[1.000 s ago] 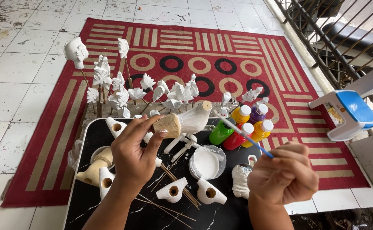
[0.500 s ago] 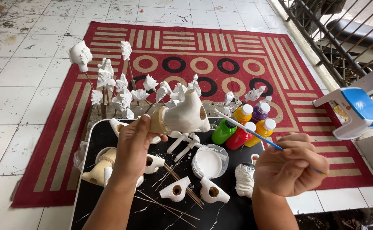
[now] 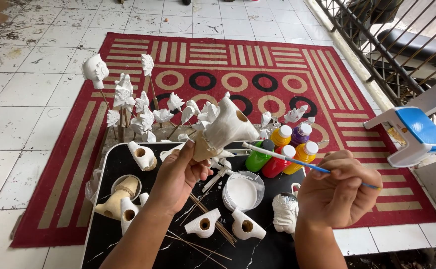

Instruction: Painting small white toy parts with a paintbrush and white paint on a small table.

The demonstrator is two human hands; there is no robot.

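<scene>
Left hand point(image 3: 178, 174) is gripping a white clay figure point(image 3: 223, 128) by its unpainted tan base, lifting it above the black surface point(image 3: 128, 234). Right hand point(image 3: 338, 188) is pinching a blue-handled brush point(image 3: 297, 162), its white tip sitting just beside the figure, possibly touching. A dish of white paint point(image 3: 242, 191) is lying between the hands. Coloured paint bottles point(image 3: 282, 152) are standing behind it, on a red patterned rug point(image 3: 258, 69).

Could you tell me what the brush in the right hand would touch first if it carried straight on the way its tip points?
Most likely the white-painted figure in the left hand; the brush in the right hand aims there, though depth is unclear.
</scene>
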